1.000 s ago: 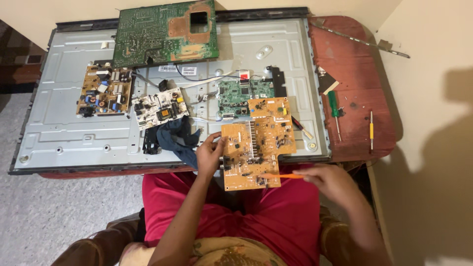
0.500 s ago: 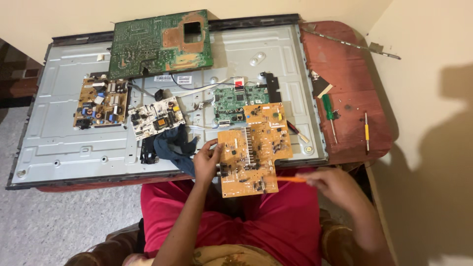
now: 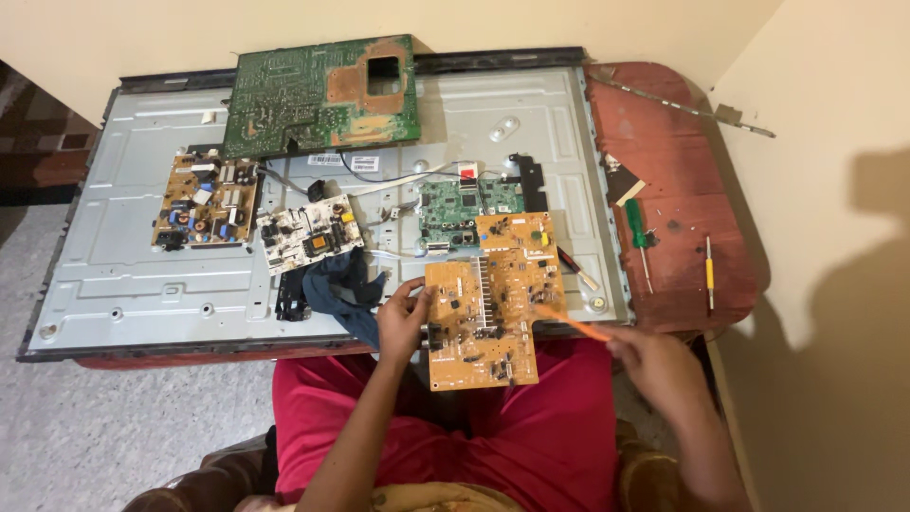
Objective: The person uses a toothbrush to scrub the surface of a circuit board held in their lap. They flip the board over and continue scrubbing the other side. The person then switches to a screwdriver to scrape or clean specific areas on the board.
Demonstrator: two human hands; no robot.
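The tan, L-shaped printed circuit board (image 3: 488,308) overhung the near edge of the grey metal panel (image 3: 142,284), above the lap, open panel lying to its left; the left hand (image 3: 403,322) pinched its left edge; the right hand (image 3: 659,365) closed around a thin orange tool (image 3: 573,325) touching the board's right side.

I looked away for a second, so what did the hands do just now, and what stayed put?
Very little moved. The left hand kept its grip on the orange circuit board. The right hand kept the orange tool, its tip staying at the board's right edge. The big green board, the green screwdriver and the yellow one stayed where they were.
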